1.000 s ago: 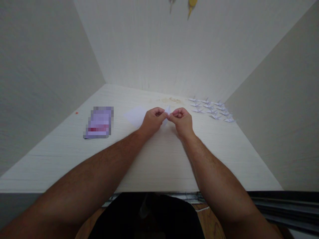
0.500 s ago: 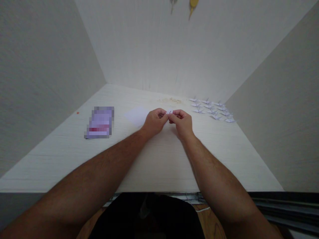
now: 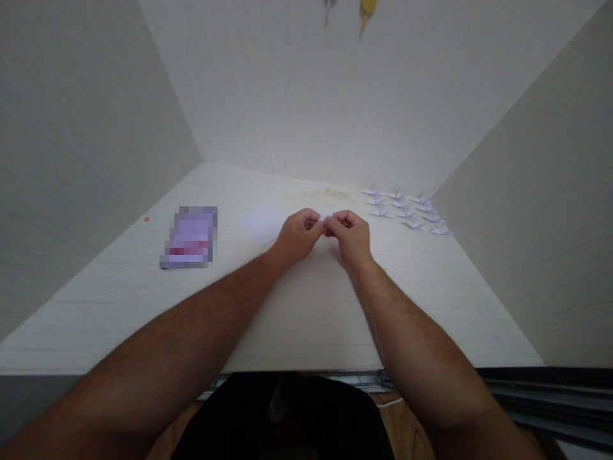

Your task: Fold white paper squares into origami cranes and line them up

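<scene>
My left hand (image 3: 300,235) and my right hand (image 3: 351,233) meet over the middle of the white table, thumbs and fingertips nearly touching. Between them they pinch a small folded piece of white paper (image 3: 326,217); only its upper edge shows, and the fingers cover the rest. White sheets of paper (image 3: 258,223) lie flat on the table just left of my left hand. To the right of my right hand, several folded white paper cranes (image 3: 402,205) stand in rows near the back corner.
A blurred-out flat purple rectangle (image 3: 191,233) lies on the left of the table (image 3: 297,319), with a tiny orange bit (image 3: 147,219) beyond it. Walls close in the back and both sides. A yellow object (image 3: 367,13) hangs on the back wall. Brownish marks (image 3: 335,193) stain the table's rear.
Less of the paper shows between my fingertips now, and the dark slit seen on it before is gone from view. Both hands keep nearly the same place; the view has shifted slightly.
</scene>
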Motion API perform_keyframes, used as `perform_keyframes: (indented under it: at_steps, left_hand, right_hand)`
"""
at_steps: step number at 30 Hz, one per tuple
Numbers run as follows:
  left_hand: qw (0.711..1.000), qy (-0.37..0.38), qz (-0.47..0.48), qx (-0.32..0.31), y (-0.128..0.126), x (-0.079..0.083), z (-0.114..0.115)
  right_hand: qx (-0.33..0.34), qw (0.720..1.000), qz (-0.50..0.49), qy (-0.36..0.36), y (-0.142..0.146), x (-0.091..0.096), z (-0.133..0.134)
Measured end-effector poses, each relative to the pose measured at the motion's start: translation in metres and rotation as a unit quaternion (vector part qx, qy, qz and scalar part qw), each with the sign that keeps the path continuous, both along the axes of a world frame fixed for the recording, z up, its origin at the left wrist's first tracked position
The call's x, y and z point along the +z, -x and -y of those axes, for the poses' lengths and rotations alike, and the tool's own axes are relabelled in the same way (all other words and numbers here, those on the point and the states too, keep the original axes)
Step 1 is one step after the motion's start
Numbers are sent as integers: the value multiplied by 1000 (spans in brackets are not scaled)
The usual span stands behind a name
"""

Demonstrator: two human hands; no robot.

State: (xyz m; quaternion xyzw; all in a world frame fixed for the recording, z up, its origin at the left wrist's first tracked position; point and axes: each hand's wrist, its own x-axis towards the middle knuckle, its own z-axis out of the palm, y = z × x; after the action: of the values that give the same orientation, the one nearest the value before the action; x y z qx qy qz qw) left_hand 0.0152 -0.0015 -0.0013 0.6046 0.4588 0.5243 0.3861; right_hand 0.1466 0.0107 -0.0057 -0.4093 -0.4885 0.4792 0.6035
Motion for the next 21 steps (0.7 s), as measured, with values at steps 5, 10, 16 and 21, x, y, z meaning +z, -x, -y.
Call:
perform_keyframes:
  at_steps: [5, 10, 16, 21]
  left_hand:
    - [999, 14, 29, -28, 2, -3, -2]
    - [995, 23, 78, -61, 2, -4, -1]
    - [993, 32, 93, -63, 3, -2, 0]
    - [990, 54, 96, -82, 5, -4, 0]
  right_hand:
    - [15, 999, -30, 26, -1, 1, -1]
    - [33, 998, -45, 25, 0, 4, 1]
    - [33, 998, -56, 24, 0, 3, 2]
    - [36, 997, -63, 28, -1, 4, 1]
